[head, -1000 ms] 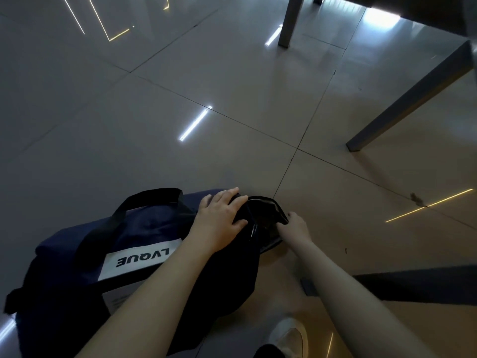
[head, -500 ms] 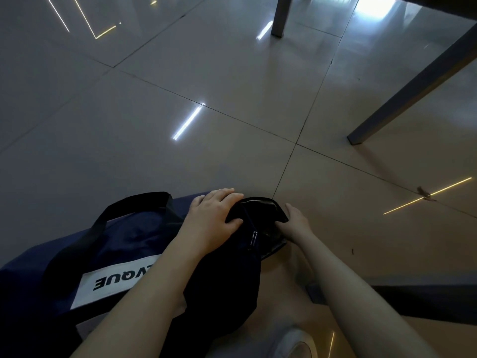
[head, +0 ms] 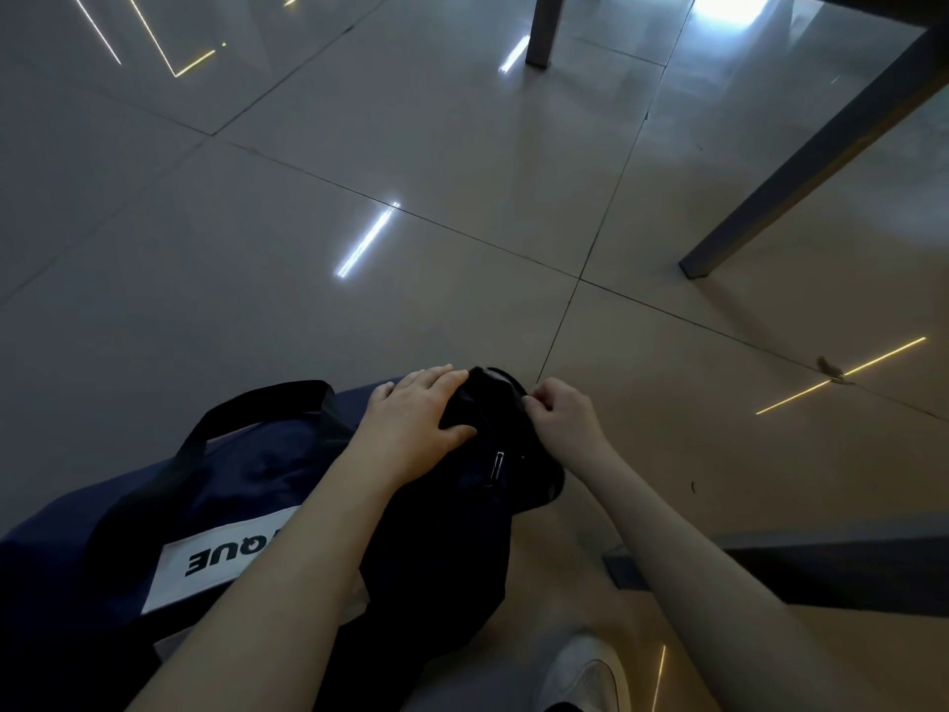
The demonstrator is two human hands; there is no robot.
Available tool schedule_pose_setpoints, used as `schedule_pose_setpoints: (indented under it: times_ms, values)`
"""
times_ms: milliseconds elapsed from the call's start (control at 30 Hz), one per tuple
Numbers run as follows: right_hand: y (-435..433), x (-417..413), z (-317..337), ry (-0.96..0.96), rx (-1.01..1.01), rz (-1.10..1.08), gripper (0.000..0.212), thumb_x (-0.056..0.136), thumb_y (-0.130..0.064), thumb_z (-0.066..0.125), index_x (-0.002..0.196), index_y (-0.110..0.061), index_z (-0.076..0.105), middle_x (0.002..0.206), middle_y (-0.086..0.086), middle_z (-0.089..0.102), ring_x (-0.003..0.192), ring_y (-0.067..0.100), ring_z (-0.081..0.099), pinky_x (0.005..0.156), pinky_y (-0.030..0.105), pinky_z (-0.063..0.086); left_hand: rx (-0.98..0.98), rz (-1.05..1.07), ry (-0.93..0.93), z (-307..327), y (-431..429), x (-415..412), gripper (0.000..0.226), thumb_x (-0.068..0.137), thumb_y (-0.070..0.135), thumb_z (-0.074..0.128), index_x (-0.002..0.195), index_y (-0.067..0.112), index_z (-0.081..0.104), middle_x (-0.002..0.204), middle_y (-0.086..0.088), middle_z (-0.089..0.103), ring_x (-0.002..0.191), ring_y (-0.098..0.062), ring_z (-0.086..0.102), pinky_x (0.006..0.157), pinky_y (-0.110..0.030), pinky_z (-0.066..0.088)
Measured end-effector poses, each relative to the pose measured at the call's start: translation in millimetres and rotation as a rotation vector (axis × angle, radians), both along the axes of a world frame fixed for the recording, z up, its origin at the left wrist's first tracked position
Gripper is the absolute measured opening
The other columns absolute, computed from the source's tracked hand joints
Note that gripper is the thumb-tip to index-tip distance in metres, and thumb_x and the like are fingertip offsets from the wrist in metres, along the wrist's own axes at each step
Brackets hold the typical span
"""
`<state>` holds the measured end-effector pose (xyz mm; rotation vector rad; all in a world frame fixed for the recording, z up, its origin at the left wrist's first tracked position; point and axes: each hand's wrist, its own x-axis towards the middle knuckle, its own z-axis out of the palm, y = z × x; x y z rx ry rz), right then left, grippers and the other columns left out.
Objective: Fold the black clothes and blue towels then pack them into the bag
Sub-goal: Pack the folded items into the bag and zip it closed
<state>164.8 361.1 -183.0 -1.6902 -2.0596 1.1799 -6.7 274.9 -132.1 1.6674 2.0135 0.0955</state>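
The bag [head: 246, 485] lies on its side on the floor [head: 411, 146], its dark end pointing towards the spot where four tiles meet and stopping just short of that corner. It is navy cloth with a black strap [head: 246, 403] arching off its top and a white label [head: 215, 557] on the side facing up. It sags and creases, so I judge it soft and fairly light, with no stiff wall to push against. No folded clothes or towels show outside it, and what is inside is hidden.

At the dark end a metal zip pull [head: 498, 467] hangs between the two hands. The left hand [head: 416, 423] lies flat on the cloth beside the zip, fingers nearly straight and thumb spread, pressing down and not gripping. The right hand [head: 565, 418] is clenched on the bag, its fingertips pinching the black edge at the very end.

Since limp cloth bunches when pulled, the zip line probably needs to be held taut from both sides. The end edge and the strap look like the firmest places to take hold, and the small pull calls for a fingertip pinch.

A white shoe [head: 585, 675] stands on the floor close to the person, and a table leg [head: 821, 146] slants down well beyond the bag.
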Motion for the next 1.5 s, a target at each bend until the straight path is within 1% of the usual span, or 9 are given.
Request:
schedule_pose_setpoints:
  times_ms: [200,300,567,667,767,900,1033,1300,1500]
  values:
    - [-22,-23,12,0.151,-0.147,0.056,0.016,0.092,-0.017,0.058,0.076,-0.018,0.056,0.072,-0.001,0.057,0.074,0.019,0.056,0.069,0.032,0.050,0.034,0.017,-0.044,-2,-2,-7,0.057,0.090,0.045,0.055,0.141,0.031,0.035,0.148,0.011,0.035,0.132,-0.015,0.038,0.109,-0.039,0.030]
    - [-27,-25,13,0.177,-0.197,0.072,0.010,0.092,-0.018,0.058,0.082,-0.015,0.060,0.078,0.002,0.061,0.078,0.019,0.059,0.074,0.035,0.053,0.013,0.137,-0.263,-5,3,-8,0.040,0.097,0.043,0.043,0.135,0.029,0.046,0.140,0.011,0.043,0.129,-0.015,0.042,0.108,-0.042,0.033]
    - [-42,-27,26,0.301,-0.415,0.102,0.028,0.096,-0.030,0.051,0.094,-0.006,0.065,0.080,0.002,0.062,0.071,0.013,0.056,0.064,0.026,0.044,-0.173,0.123,-0.340,-14,40,-19,0.040,0.096,0.024,0.038,0.134,0.026,0.050,0.143,0.004,0.046,0.132,-0.014,0.039,0.113,-0.042,0.028]
    - [-44,-21,32,0.425,-0.581,0.051,0.043,0.097,-0.042,0.047,0.108,-0.005,0.066,0.091,0.007,0.068,0.077,0.016,0.065,0.067,0.025,0.049,-0.254,0.087,-0.285,-14,50,-20,0.038,0.094,0.024,0.036,0.125,0.028,0.058,0.138,0.003,0.052,0.128,-0.017,0.043,0.111,-0.041,0.031]
    - [-53,-17,32,0.439,-0.659,0.137,0.029,0.094,-0.029,0.058,0.116,-0.011,0.063,0.098,0.001,0.069,0.080,0.009,0.067,0.061,0.017,0.051,-0.247,0.131,-0.272,-18,61,-25,0.029,0.094,0.023,0.040,0.107,0.026,0.065,0.129,0.000,0.058,0.120,-0.019,0.049,0.106,-0.037,0.036]
    - [-56,-16,19,0.410,-0.633,0.162,0.017,0.090,-0.016,0.061,0.106,-0.013,0.066,0.101,0.007,0.069,0.094,0.024,0.067,0.082,0.038,0.056,-0.305,0.109,-0.207,-30,77,-33,0.027,0.095,0.029,0.048,0.107,0.015,0.068,0.117,-0.005,0.062,0.110,-0.022,0.054,0.095,-0.031,0.041]
    - [-55,-12,17,0.396,-0.622,0.195,0.009,0.090,-0.018,0.061,0.097,-0.019,0.065,0.098,0.006,0.069,0.093,0.024,0.067,0.083,0.039,0.055,-0.401,0.024,-0.132,-45,93,-38,0.018,0.088,0.022,0.058,0.092,0.010,0.071,0.102,-0.010,0.068,0.097,-0.024,0.060,0.086,-0.033,0.047]
    - [-87,-23,18,0.432,-0.619,0.269,0.007,0.076,-0.030,0.056,0.076,-0.025,0.061,0.082,0.001,0.063,0.080,0.022,0.062,0.074,0.042,0.051,-0.545,-0.158,0.162,-47,88,-42,0.022,0.083,0.019,0.064,0.101,0.010,0.073,0.105,-0.008,0.069,0.099,-0.026,0.063,0.085,-0.034,0.051]
    - [-81,-23,28,0.376,-0.641,0.286,0.014,0.075,-0.030,0.055,0.081,-0.018,0.060,0.085,0.007,0.063,0.080,0.025,0.062,0.073,0.039,0.049,-0.633,-0.350,0.380,-55,83,-33,0.042,0.093,0.017,0.041,0.134,0.023,0.050,0.142,-0.003,0.042,0.129,-0.029,0.036,0.105,-0.042,0.035]
